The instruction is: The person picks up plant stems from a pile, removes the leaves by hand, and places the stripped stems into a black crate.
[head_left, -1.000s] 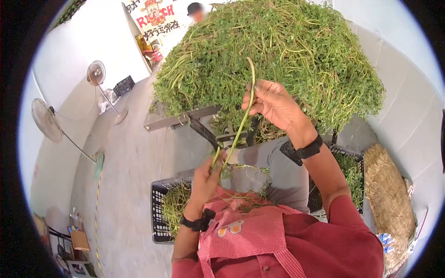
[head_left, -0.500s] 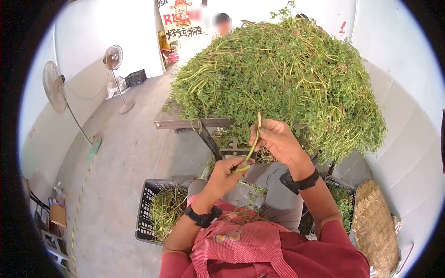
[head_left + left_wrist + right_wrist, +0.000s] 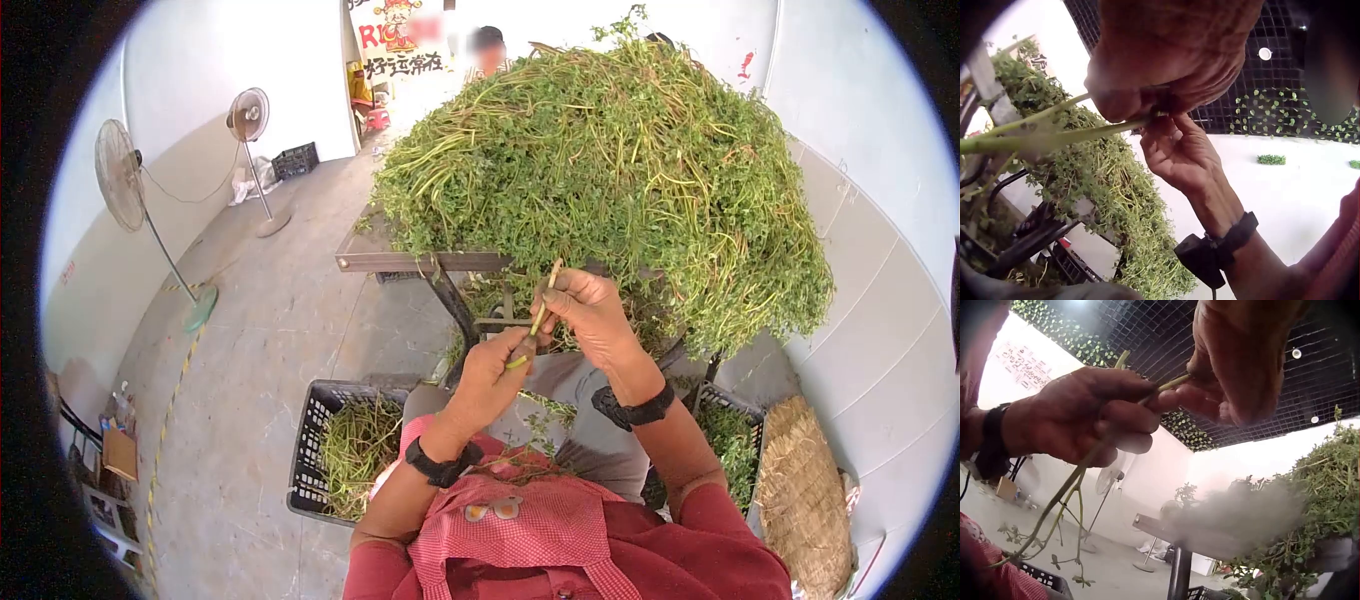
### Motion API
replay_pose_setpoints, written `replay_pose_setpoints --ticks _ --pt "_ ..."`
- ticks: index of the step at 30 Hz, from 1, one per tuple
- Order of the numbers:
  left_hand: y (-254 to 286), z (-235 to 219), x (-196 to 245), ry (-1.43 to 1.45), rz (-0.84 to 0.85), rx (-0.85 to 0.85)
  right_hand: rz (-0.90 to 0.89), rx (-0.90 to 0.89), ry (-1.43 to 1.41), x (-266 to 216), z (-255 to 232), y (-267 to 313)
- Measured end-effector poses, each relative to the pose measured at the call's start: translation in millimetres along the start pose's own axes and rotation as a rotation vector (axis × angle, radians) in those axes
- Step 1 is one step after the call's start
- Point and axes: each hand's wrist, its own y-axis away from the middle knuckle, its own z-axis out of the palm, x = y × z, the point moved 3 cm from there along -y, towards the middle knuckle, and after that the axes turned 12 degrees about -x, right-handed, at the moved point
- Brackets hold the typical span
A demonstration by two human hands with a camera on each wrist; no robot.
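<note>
A thin green stem [image 3: 538, 318] runs between my two hands in front of my chest. My left hand [image 3: 520, 352] pinches its lower end, with leafy side shoots [image 3: 1054, 519] hanging below the fist. My right hand [image 3: 551, 293] pinches the stem's upper part, and a short pale tip sticks out above the fingers. In the left wrist view the left thumb and fingers [image 3: 1147, 94] clamp the stem [image 3: 1054, 130] with the right hand [image 3: 1179, 153] just behind. A big heap of green herbs [image 3: 620, 170] lies on the table straight ahead.
The metal table edge [image 3: 420, 262] is just beyond my hands. A black crate [image 3: 315, 440] with stems stands at my left knee, another crate [image 3: 735, 425] at my right, beside a straw bundle [image 3: 810, 500]. Two standing fans [image 3: 120, 180] are at the left wall. A person sits behind the heap.
The hands have drawn close together and lower, toward my body. The long stretch of stem that stood above the right hand is now only a short tip.
</note>
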Motion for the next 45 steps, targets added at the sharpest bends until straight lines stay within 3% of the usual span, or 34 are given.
replay_pose_setpoints --ticks 2,4,5,7,10,11,13,15,16,18,20,22,24,25,26,27,29,32,38,40,41,43,45 --pt "0.9 0.0 -7.7 0.028 0.038 0.07 0.004 0.018 0.03 2.6 0.8 2.7" --pt "-0.7 0.1 -18.1 0.03 0.003 0.101 -0.113 0.114 0.365 3.7 8.1 9.3" --pt "-1.7 0.1 -26.0 0.034 -0.032 0.135 -0.112 0.113 0.363 6.0 15.8 15.1" --pt "-2.1 -4.3 -58.0 0.191 -0.074 0.137 -0.542 -0.104 1.112 -14.7 57.1 32.3" --pt "-4.1 -3.8 -73.9 0.416 -0.256 0.203 -0.496 -0.25 1.119 -20.1 83.1 47.8" --pt "-2.1 -7.6 -67.5 0.504 -0.27 0.235 -0.497 -0.148 1.044 -19.8 76.9 45.1" --pt "6.9 -15.0 -55.3 0.607 -0.327 0.295 -0.294 0.042 0.84 -9.3 51.8 40.1" --pt "5.4 -21.1 -49.0 0.617 -0.257 0.169 0.148 0.082 0.702 31.2 10.5 32.1" --pt "6.3 -21.3 -47.9 0.621 -0.271 0.178 0.16 0.074 0.693 48.1 -2.5 33.2" --pt "5.6 -17.2 -45.5 0.683 -0.231 0.174 0.176 0.027 1.119 66.3 -12.4 35.8" --pt "5.2 -15.2 -46.0 0.694 -0.238 0.17 0.161 0.029 1.043 71.9 -10.9 42.6" --pt "7.6 -10.0 -46.3 0.701 -0.236 0.165 0.213 -0.036 0.456 70.4 1.6 44.8" --pt "2.8 -10.1 -41.8 0.665 -0.224 0.247 0.312 -0.177 0.314 86.9 18.5 53.7" --pt "-0.1 -10.2 -36.3 0.659 -0.172 0.248 0.319 -0.257 0.392 95.9 28.2 57.6" --pt "2.7 -8.1 -33.9 0.672 -0.228 0.263 0.324 -0.334 0.477 104.3 39.2 61.5" --pt "2.6 -7.7 -32.9 0.683 -0.288 0.278 0.293 -0.309 0.41 109.4 52.2 63.3" --pt "2.5 -7.6 -33.0 0.695 -0.226 0.259 0.255 -0.301 0.341 118.6 62.6 64.7" --pt "9.1 -7.9 -39.9 0.717 -0.209 0.244 0.37 -0.232 0.253 137.3 68.1 68.2" --pt "17.9 -5.9 -39.4 0.348 -0.13 0.245 0.152 -0.105 0.436 136.7 57.8 64.7" --pt "23.9 -9.3 -21.4 -0.058 -0.279 0.245 0.036 -0.072 0.695 118.5 51.5 55.9" --pt "24.5 -9.8 -24.8 -0.054 -0.284 0.24 0.043 -0.067 0.693 112.0 49.2 51.3" --pt "26.7 -18.0 -28.8 -0.093 -0.163 0.4 0.052 -0.082 0.841 98.9 46.8 42.1" --pt "30.1 -27.6 -28.0 -0.125 -0.204 0.386 0.062 -0.052 0.761 91.9 46.3 37.2"
